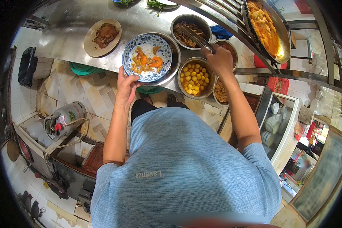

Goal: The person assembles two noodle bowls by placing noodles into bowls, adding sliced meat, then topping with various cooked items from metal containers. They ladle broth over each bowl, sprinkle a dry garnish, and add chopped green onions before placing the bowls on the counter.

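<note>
My left hand (126, 84) grips the near-left rim of a blue-and-white patterned bowl (127, 51). White food, orange shrimp (154, 62) and brownish pieces lie in it. The bowl is held over a larger metal basin (174, 68), hiding most of it. My right hand (219, 60) is closed round metal tongs (195, 37), whose tips reach into a steel pot (208, 25) of dark brown shredded food. Below my right wrist, a steel bowl (211, 86) holds several small yellow egg-like balls (194, 78).
A cream plate (88, 43) with brown meat (106, 35) rests on the steel counter (64, 38). At upper right, a pan (283, 45) of orange food sits on a metal rack (307, 74). A grey gas cylinder (74, 114) stands at left, a dish cabinet (288, 131) at right.
</note>
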{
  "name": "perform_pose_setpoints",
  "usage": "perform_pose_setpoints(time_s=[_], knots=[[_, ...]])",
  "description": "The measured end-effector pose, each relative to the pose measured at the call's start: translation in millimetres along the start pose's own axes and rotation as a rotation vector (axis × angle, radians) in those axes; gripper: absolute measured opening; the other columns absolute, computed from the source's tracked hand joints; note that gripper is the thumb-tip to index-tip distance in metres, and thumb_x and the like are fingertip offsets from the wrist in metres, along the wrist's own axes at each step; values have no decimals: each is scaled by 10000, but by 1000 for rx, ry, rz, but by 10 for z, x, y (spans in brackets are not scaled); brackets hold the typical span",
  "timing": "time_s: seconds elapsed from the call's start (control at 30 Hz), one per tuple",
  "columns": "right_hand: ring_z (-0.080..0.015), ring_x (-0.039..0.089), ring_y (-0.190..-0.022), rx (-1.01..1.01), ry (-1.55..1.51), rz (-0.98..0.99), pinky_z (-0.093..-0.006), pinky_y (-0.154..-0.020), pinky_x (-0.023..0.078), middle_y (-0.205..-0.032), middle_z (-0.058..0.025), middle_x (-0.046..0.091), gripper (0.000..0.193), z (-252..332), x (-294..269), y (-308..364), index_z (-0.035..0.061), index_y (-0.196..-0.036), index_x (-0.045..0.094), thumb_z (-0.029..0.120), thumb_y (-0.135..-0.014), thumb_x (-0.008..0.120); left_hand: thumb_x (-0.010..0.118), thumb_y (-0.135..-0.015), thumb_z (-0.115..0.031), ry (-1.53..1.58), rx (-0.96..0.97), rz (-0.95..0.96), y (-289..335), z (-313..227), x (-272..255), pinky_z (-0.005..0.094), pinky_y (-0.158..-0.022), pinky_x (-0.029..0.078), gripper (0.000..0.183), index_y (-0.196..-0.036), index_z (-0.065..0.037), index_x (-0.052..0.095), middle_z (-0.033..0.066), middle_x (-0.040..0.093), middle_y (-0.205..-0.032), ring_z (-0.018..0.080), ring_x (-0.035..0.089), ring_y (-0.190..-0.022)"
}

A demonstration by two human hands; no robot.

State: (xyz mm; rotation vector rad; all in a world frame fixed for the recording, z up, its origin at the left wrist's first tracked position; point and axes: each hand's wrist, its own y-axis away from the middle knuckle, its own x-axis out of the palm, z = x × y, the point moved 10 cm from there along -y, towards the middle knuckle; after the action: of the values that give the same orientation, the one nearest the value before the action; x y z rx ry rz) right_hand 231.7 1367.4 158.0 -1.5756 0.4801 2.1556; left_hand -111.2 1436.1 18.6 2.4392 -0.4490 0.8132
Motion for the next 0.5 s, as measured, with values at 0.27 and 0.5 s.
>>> perform_pose_setpoints(time_s=[0.27,0.5], knots=[[-386,686,-1092,38,97,40,-486,-947,533,-1111,-218,733,489,-475,444,-358,33,-1151,741,455,-912,678,619,-803,63,-11,22,-60,98,-7,-192,412,-693,654,694,-1432,-59,353,180,595,-1275,288,709,-1013],[-350,700,-1102,23,-104,10,-421,-965,518,-1119,-230,741,539,-659,50,-128,11,-1204,732,445,-885,736,597,-808,39,-6,85,-131,402,132,-110,530,-796,652,643,-1409,-59,390,183,597,-1287,339,702,-1049]])
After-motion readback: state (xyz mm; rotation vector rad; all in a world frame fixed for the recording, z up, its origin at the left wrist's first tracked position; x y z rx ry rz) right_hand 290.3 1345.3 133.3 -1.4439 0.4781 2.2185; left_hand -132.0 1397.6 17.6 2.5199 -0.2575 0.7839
